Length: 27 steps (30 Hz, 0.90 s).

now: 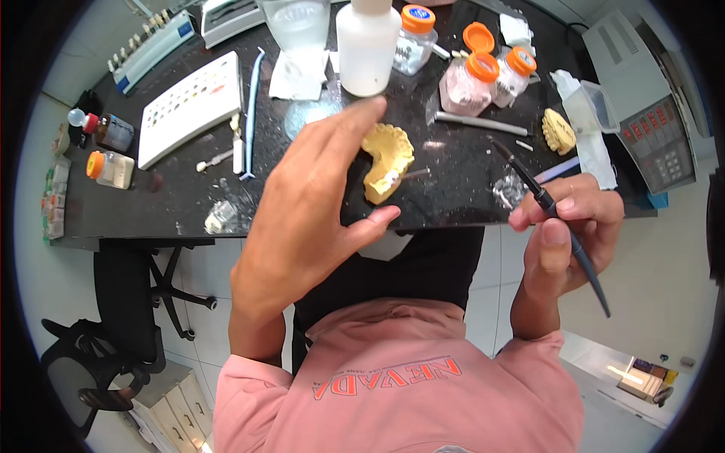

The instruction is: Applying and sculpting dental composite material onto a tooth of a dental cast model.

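Plainly, from my end the glossy black table point(181, 204) carries everything. Before its front edge, around mid-length, I see the yellow plaster horseshoe-shaped dental cast point(391, 158); whether it rests there or hangs just above, I cannot tell. I judge it light, stiff and dry, with brittle teeth, so I would pinch its thick base and spare the tooth edge. Nearer the right end, the slim brush with a dark handle and pointed tip point(542, 198) should be light, best held at mid-handle. A thin grey metal pin point(417, 174) seems to jut from the cast's right side and looks easily knocked. My left hand point(313, 185) is spread, fingers forward, thumb apart, curving around the cast's left; I cannot confirm contact. My right hand point(574, 226) grips the brush between thumb and fingers, tip angled toward the table's back edge.
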{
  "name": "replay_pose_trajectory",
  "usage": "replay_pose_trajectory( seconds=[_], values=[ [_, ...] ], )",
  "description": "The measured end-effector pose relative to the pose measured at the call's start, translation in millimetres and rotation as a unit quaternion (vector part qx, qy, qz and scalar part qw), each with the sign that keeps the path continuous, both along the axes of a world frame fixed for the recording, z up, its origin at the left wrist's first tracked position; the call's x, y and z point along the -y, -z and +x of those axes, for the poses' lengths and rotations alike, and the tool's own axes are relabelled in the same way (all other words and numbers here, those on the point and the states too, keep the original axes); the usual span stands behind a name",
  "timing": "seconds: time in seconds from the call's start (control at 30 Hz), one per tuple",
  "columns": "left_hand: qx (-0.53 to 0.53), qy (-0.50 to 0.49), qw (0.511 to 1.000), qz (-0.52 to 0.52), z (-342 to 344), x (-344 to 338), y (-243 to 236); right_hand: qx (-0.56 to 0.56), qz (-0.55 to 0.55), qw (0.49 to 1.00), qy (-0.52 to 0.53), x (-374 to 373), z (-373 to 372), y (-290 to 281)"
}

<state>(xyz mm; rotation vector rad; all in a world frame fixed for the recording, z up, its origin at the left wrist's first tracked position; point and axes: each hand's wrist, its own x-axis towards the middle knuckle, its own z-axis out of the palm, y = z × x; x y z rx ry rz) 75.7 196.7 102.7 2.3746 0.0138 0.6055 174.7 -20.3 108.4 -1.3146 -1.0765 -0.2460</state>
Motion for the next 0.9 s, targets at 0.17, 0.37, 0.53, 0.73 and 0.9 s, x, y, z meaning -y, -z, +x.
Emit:
replay_pose_trajectory(
  seconds=[0.17, 0.37, 0.53, 0.73, 0.9],
  values=[
    [-0.021, -0.004, 0.999, -0.037, -5.6, 1.3, -2.9, 0.028, -0.050, 0.998, 0.019, -15.6, 26.3, -47.3],
    [0.008, -0.046, 0.989, -0.137, -19.6, 3.6, -2.4, 0.155, -0.242, 0.953, 0.093, -108.9, 85.0, -125.2],
    [0.037, -0.076, 0.966, -0.243, -33.9, -0.4, 0.2, 0.110, -0.443, 0.890, -0.006, -185.0, 104.8, -152.3],
    [0.061, -0.061, 0.952, -0.295, -43.8, -10.2, 3.2, 0.094, -0.503, 0.859, 0.001, -213.4, 104.0, -147.0],
    [0.112, -0.106, 0.935, -0.319, -47.5, -22.5, 5.7, 0.177, -0.347, 0.916, 0.094, -146.4, 54.0, -156.1]
  ],
)
